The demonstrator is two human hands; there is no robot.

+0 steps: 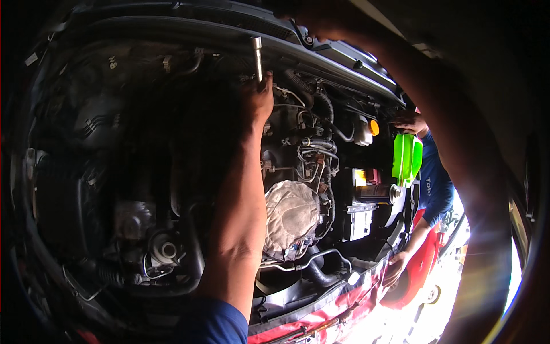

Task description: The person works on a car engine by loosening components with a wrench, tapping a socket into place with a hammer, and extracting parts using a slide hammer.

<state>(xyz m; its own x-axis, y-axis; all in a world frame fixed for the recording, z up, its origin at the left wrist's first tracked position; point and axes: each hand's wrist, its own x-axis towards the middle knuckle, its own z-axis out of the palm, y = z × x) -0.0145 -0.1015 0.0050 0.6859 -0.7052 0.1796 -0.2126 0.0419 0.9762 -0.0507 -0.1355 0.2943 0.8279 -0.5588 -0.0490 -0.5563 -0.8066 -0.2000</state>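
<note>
Over on the left, a silver tool [257,57] stands upright in the closed left hand [262,102]; looks like the tool-positioning step! A beige cloth [291,218] sits nearer; far off, the right hand [318,24] is in shadow, grip impossible to tell. Next move likely wants steady aim past the hoses [327,106]. Far right, a co-worker's hand [409,121] meets a green jug [407,157]!

White lettering [428,187] marks a co-worker's blue shirt [439,182].
</note>
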